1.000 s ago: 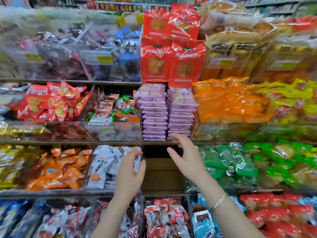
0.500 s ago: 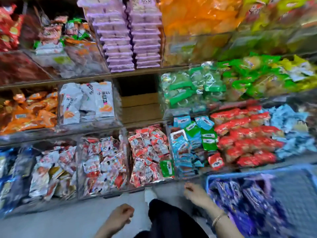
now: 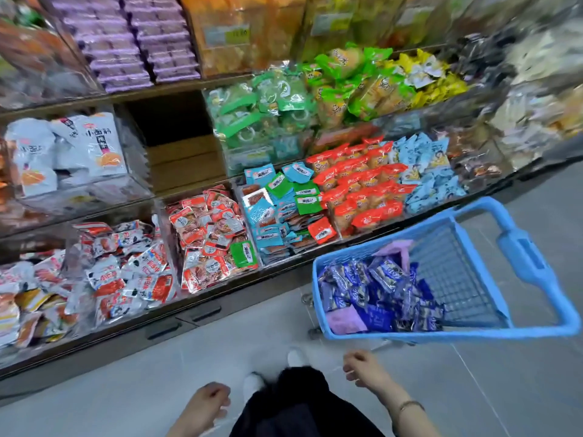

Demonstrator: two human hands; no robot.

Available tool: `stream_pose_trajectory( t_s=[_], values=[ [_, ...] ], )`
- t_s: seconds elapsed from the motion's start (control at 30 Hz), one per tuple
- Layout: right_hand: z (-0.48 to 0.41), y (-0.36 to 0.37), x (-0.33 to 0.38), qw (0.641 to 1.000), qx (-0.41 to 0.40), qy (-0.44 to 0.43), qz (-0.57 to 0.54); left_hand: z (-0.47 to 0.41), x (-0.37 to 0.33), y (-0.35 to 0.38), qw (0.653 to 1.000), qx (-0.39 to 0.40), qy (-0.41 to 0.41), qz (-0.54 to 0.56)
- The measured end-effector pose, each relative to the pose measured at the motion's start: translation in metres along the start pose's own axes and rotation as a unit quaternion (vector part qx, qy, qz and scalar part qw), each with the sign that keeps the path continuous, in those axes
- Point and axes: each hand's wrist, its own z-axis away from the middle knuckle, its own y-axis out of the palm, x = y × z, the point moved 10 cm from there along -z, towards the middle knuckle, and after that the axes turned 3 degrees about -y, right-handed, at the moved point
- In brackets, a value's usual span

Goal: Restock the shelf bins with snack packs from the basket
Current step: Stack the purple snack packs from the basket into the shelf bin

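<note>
A blue plastic basket [image 3: 533, 257] stands on the floor at the right, holding several dark blue snack packs [image 3: 378, 288] and some lilac ones. Shelf bins [image 3: 214, 234] full of coloured packs run across the view. One slot [image 3: 176, 143] in the middle shelf is bare and dark. My left hand [image 3: 205, 405] hangs low at the bottom, fingers loosely curled, holding nothing. My right hand [image 3: 366, 370] is just below the basket's near rim, fingers curled, nothing in it.
Stacked purple packs [image 3: 132, 42] fill the upper shelf. Green packs [image 3: 268, 102], red packs [image 3: 362, 184] and light blue packs [image 3: 422, 171] fill bins near the basket. My dark trousers [image 3: 299, 402] and white shoes show at the bottom. Grey floor tiles [image 3: 504, 389] lie beneath the basket.
Both hands came down from the bare shelf slot to waist height. My view swung down and right, and the blue basket came fully into sight.
</note>
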Motion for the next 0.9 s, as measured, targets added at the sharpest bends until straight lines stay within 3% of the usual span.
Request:
stream_pose_trajectory(
  t_s=[0.2,0.37,0.67,0.9],
  values=[
    [-0.018,-0.067,-0.008,0.999,-0.039,-0.004,0.005,0.004,-0.049,0.029,0.999,-0.022,0.047,0.002],
    [-0.048,-0.123,0.005,0.999,-0.027,-0.036,0.004,0.002,-0.094,0.082,0.998,-0.027,0.055,0.003],
    [-0.142,-0.262,0.006,0.999,-0.029,-0.013,-0.012,-0.037,-0.167,0.227,0.998,-0.02,0.037,0.053],
    [-0.224,-0.278,0.003,0.999,-0.016,0.022,-0.033,-0.097,-0.201,0.272,0.99,-0.059,-0.022,0.126]
  ],
)
